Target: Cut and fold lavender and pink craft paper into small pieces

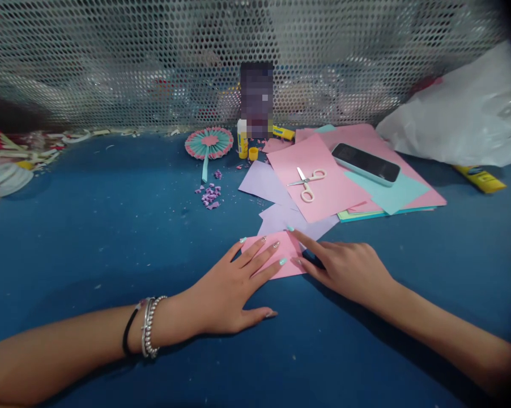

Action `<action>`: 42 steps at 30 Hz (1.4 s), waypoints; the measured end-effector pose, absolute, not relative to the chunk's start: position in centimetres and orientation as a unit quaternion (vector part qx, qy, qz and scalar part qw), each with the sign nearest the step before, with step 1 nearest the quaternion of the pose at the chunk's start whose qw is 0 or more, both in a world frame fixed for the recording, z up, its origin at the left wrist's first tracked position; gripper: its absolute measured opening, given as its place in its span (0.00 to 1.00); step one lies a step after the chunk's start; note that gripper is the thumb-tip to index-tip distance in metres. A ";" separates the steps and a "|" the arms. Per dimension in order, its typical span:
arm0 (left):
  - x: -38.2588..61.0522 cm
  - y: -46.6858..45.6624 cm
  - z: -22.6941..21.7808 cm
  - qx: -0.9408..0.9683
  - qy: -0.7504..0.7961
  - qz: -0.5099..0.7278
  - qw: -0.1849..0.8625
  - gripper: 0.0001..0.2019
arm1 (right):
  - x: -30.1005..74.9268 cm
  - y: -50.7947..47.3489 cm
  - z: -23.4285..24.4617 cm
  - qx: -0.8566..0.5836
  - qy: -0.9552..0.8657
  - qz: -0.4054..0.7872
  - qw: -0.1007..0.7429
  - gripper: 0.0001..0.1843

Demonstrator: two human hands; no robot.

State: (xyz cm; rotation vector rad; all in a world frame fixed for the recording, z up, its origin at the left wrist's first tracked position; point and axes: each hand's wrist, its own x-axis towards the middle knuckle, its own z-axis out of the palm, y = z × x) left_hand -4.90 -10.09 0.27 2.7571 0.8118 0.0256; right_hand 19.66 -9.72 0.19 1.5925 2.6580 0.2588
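A small pink sheet of paper (pixel 287 241), seemingly folded, lies on the blue table. My left hand (pixel 230 277) rests flat across it with fingers spread, wearing bracelets at the wrist. At the sheet's right edge, my right hand (pixel 349 266) touches it with the stretched index finger and the thumb, which are apart; its other fingers are curled under and mostly hidden. Just beyond the pink sheet are lilac paper pieces (pixel 276 218). White-handled scissors (pixel 309 182) lie with parted blades on a larger pink sheet (pixel 323 207).
A phone (pixel 366 164) sits on stacked coloured paper (pixel 425 195). Further left are a paper fan (pixel 208 143), a glue stick (pixel 242 140) with its yellow cap (pixel 253 153) beside it, and purple scraps (pixel 211 195). A perforated metal panel (pixel 111 68) stands behind; a white plastic bag (pixel 459 113) lies right.
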 end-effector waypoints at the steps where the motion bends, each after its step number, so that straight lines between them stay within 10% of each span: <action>1: -4.9 -10.1 0.3 0.951 0.280 0.009 0.133 0.34 | 19.7 -9.7 0.2 0.513 0.854 0.080 0.017 0.26; 42: -4.8 -9.9 0.5 0.951 0.272 0.032 0.144 0.21 | 20.0 -9.7 -0.2 0.499 0.866 0.010 -0.035 0.23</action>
